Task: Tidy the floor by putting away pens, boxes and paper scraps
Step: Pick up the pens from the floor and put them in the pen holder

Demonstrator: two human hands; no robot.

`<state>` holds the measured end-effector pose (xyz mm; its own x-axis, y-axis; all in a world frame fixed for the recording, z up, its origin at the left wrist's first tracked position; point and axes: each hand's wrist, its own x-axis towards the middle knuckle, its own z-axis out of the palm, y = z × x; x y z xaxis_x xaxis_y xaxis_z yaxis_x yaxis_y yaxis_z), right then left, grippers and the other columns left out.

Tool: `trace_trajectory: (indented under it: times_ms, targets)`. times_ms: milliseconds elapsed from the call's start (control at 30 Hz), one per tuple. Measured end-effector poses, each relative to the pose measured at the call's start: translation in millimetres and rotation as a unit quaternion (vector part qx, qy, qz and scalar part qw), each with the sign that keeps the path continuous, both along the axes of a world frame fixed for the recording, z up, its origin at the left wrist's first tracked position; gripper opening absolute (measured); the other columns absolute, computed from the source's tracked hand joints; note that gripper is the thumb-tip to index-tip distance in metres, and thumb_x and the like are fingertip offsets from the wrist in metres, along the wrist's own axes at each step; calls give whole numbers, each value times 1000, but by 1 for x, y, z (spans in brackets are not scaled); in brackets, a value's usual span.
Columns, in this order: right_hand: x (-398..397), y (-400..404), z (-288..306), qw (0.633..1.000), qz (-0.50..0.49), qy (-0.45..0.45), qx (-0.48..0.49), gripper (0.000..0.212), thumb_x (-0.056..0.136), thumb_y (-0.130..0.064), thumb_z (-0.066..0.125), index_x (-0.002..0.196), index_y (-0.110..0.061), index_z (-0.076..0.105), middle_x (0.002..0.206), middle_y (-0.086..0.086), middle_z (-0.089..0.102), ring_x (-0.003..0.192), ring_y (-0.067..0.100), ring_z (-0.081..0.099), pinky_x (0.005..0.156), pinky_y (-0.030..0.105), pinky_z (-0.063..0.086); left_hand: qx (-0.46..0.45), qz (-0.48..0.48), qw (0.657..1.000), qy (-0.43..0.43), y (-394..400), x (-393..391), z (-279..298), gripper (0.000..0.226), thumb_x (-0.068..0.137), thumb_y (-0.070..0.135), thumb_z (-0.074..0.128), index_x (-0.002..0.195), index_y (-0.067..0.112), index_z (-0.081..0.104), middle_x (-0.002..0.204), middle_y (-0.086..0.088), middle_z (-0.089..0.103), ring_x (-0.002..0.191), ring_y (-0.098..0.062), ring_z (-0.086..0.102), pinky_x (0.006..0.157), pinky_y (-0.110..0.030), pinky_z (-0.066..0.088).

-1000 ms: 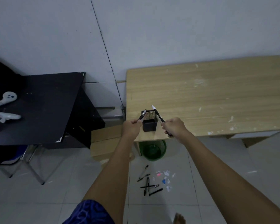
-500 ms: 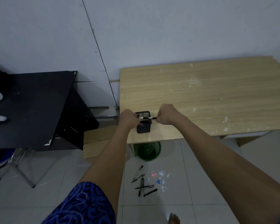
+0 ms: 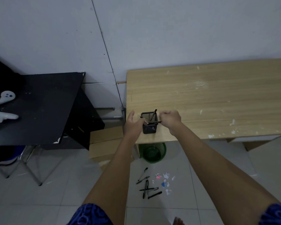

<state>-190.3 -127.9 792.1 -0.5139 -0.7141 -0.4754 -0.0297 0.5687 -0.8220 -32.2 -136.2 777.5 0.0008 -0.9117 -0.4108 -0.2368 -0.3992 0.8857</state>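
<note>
One black pen [image 3: 153,114] stands in the black mesh pen holder [image 3: 149,122] at the table's [image 3: 217,98] front-left corner; the right hand [image 3: 169,119] grip is clamped on another, the left hand [image 3: 133,125] open. Several black pens [image 3: 147,185], paper scraps [image 3: 165,181] and cardboard boxes [image 3: 104,143] remain on the floor [image 3: 55,184].

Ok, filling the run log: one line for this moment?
right hand: holds pen | left hand: open beside pen holder | floor pens: remaining

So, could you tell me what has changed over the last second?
One pen now stands in the holder; the left hand has opened. The right hand holds its pen level across the holder. Floor pens and scraps lie untouched.
</note>
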Motion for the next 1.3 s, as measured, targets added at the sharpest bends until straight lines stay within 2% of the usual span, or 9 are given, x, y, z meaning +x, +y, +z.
trace_trajectory:
  times_ms: [133, 233, 367, 467, 567, 733, 833, 1000, 1300]
  targets:
    - [2, 11, 6, 999, 7, -36, -32, 30, 95, -21, 59, 122, -11, 67, 125, 8, 66, 114, 24, 62, 98, 37, 54, -14, -27, 998, -59, 16, 18, 0, 71, 95, 29, 64, 158, 30, 32, 158, -2, 44, 126, -28, 60, 101, -51, 55]
    - [5, 31, 18, 991, 76, 93, -56, 29, 94, -15, 56, 121, -15, 68, 119, 3, 66, 104, 18, 61, 82, 25, 47, -52, -92, 980, -170, 29, 29, 2, 64, 96, 25, 62, 155, 29, 38, 154, -5, 47, 122, -31, 61, 98, -50, 56]
    - [18, 76, 23, 954, 199, 196, -107, 23, 88, -14, 66, 111, -16, 68, 106, 2, 64, 95, 14, 57, 77, 25, 44, -143, -184, 879, -416, 60, 46, 2, 42, 94, 29, 61, 135, 34, 54, 134, 1, 56, 120, -23, 53, 94, -38, 50]
    - [27, 108, 17, 914, 313, 243, -89, 20, 86, -13, 68, 105, -18, 67, 100, -3, 57, 92, 14, 55, 71, 19, 41, -161, -183, 843, -480, 87, 56, -2, 23, 98, 31, 55, 119, 31, 63, 116, 2, 63, 109, -22, 53, 85, -36, 45]
    - [36, 128, 6, 882, 397, 251, -44, 19, 84, -8, 68, 99, -20, 67, 95, -5, 57, 91, 17, 56, 67, 17, 43, -155, -168, 847, -481, 114, 65, -12, 26, 101, 31, 44, 107, 25, 69, 104, 0, 66, 95, -21, 57, 75, -33, 43]
    - [35, 139, -30, 826, 518, 219, 21, 22, 86, -9, 64, 107, -12, 69, 113, 7, 64, 91, 15, 53, 72, 20, 42, -44, -91, 900, -423, 168, 66, -29, 25, 96, 24, 47, 106, 24, 71, 110, 3, 68, 105, -22, 64, 74, -28, 41]
    - [22, 134, -52, 795, 576, 186, 41, 21, 88, -11, 63, 108, -13, 67, 112, 8, 62, 92, 15, 53, 77, 24, 44, 34, -55, 900, -431, 191, 52, -41, 25, 97, 32, 49, 116, 31, 65, 124, 5, 62, 119, -22, 57, 89, -35, 39]
    - [-6, 132, -83, 743, 648, 164, 33, 15, 87, -9, 64, 96, -21, 61, 95, 1, 54, 81, 14, 52, 62, 17, 41, 130, 55, 916, -376, 225, 6, -57, 26, 98, 37, 50, 122, 37, 62, 132, 4, 59, 124, -21, 51, 104, -42, 43]
    - [-47, 177, -107, 738, 654, 155, 52, 14, 84, -7, 66, 97, -12, 69, 100, 10, 64, 91, 23, 62, 76, 30, 52, 180, 212, 919, -281, 305, -64, -68, 22, 95, 35, 57, 115, 36, 67, 121, 0, 63, 114, -23, 59, 95, -43, 54]
